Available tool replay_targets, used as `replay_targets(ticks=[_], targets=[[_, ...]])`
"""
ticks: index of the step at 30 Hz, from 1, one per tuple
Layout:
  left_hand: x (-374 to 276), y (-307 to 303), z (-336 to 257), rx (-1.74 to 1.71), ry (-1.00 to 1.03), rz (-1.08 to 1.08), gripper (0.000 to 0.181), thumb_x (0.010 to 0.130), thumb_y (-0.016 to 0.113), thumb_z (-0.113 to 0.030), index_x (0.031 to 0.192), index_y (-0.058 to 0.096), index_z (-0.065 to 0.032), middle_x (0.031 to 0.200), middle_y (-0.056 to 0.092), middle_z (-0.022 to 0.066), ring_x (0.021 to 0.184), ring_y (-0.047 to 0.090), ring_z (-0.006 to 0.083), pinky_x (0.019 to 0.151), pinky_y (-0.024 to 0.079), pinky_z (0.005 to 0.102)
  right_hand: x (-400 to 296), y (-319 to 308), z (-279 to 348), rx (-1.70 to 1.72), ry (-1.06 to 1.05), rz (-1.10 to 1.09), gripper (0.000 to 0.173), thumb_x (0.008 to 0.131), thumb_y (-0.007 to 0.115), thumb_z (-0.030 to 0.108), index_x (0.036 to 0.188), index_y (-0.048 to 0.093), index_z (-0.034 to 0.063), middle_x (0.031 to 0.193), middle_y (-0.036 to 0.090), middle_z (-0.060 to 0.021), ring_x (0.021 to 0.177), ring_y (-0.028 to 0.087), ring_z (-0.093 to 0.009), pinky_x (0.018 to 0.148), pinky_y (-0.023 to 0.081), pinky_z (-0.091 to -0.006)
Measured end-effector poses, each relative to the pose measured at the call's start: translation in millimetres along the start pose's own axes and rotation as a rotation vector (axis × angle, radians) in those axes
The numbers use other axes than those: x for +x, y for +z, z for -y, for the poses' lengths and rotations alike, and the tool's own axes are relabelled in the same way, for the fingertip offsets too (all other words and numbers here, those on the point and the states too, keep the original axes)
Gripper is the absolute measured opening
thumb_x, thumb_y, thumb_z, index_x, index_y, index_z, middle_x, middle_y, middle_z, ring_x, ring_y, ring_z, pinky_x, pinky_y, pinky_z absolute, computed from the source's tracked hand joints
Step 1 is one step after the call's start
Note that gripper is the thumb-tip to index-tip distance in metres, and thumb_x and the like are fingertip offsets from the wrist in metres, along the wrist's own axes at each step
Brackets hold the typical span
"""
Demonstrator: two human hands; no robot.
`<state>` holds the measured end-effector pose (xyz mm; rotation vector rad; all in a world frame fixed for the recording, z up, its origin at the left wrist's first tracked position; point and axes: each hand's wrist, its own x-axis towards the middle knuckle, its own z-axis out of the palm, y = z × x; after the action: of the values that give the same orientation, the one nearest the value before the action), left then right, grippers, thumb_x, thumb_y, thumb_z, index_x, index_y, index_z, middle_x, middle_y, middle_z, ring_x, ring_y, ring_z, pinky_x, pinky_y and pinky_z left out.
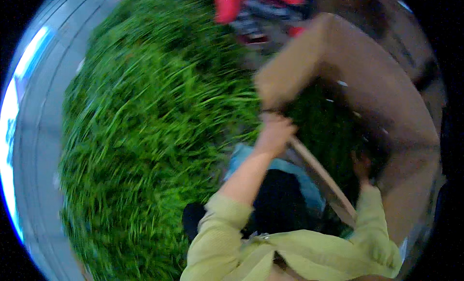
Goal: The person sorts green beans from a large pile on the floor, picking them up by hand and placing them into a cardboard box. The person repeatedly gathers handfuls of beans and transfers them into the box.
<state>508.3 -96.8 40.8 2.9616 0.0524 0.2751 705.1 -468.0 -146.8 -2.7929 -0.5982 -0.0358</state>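
Observation:
A large open cardboard box [380, 78] stands before me to the right, dark inside. My left hand [277, 130] is closed over the near left part of its rim, where the flap meets the wall. Inside the box, near its right wall, is my right hand [362, 165], pointing down. Shadow and blur hide whether its fingers hold anything. Dark green leafy stuff [315, 125] shows dimly in the box. To the left lies a big heap of long-stalked leafy greens [156, 125], reaching close to my left forearm.
Beyond the heap, at the top, is another person in red and checked clothing [268, 9]. A light blue sheet or bag [241, 157] lies by my legs. Grey floor [43, 147] runs along the left. More brown cardboard [406, 38] appears at the upper right.

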Motion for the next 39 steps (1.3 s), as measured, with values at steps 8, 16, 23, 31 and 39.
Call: replay_targets(ticks=[8, 16, 23, 31, 39], targets=[[2.5, -7.0, -27.2, 0.111, -0.008, 0.063, 0.016, 0.059, 0.069, -0.021, 0.075, 0.066, -0.0194, 0.089, 0.060, 0.0017, 0.098, 0.053, 0.0237, 0.093, 0.037, 0.0410, 12.1, 14.7, -89.4, -0.420, 0.267, 0.265, 0.055, 0.091, 0.047, 0.029, 0.137, 0.032, 0.0039, 0.131, 0.044, -0.0198, 0.100, 0.055, -0.032, 0.084, 0.044, -0.0410], [-37.6, 41.6, -54.5, 0.123, -0.160, -0.379, 0.047, 0.059, 0.075, -0.027, 0.103, 0.061, -0.0152, 0.105, 0.058, 0.0069, 0.105, 0.050, 0.0326, 0.097, 0.034, 0.0477, 36.7, -18.8, -72.8, -0.463, 0.193, 0.287, 0.057, 0.091, 0.047, 0.036, 0.135, 0.035, 0.0015, 0.132, 0.042, -0.0203, 0.108, 0.050, -0.033, 0.089, 0.042, -0.0401], [-262.7, -100.1, -79.4, -0.307, -0.589, -0.617, 0.042, 0.067, 0.072, -0.018, 0.105, 0.058, -0.0080, 0.104, 0.058, 0.0118, 0.099, 0.053, 0.0313, 0.085, 0.042, 0.0419, 48.8, -44.9, -45.3, -0.384, 0.115, 0.259, 0.061, 0.090, 0.046, 0.043, 0.133, 0.038, -0.0007, 0.133, 0.041, -0.0208, 0.115, 0.046, -0.034, 0.093, 0.040, -0.0394], [-578.2, -135.9, -155.3, 0.093, -1.578, -1.131, 0.023, 0.080, 0.062, -0.010, 0.102, 0.061, -0.0024, 0.095, 0.063, 0.0121, 0.088, 0.061, 0.0243, 0.078, 0.047, 0.0338, -17.3, -165.9, 145.8, 0.582, -0.258, -0.262, 0.061, 0.089, 0.047, 0.048, 0.131, 0.042, 0.0041, 0.136, 0.039, -0.0179, 0.120, 0.043, -0.034, 0.098, 0.037, -0.0400], [-676.1, 56.3, -282.2, -0.222, -2.101, -0.775, 0.024, 0.080, 0.060, -0.016, 0.099, 0.064, -0.0018, 0.088, 0.066, 0.0161, 0.082, 0.063, 0.0317, 0.073, 0.049, 0.0399, -131.5, -59.1, 266.5, 0.613, -0.775, 0.262, 0.042, 0.091, 0.047, 0.025, 0.123, 0.050, -0.0022, 0.122, 0.053, -0.0176, 0.113, 0.050, -0.027, 0.095, 0.038, -0.0355]])
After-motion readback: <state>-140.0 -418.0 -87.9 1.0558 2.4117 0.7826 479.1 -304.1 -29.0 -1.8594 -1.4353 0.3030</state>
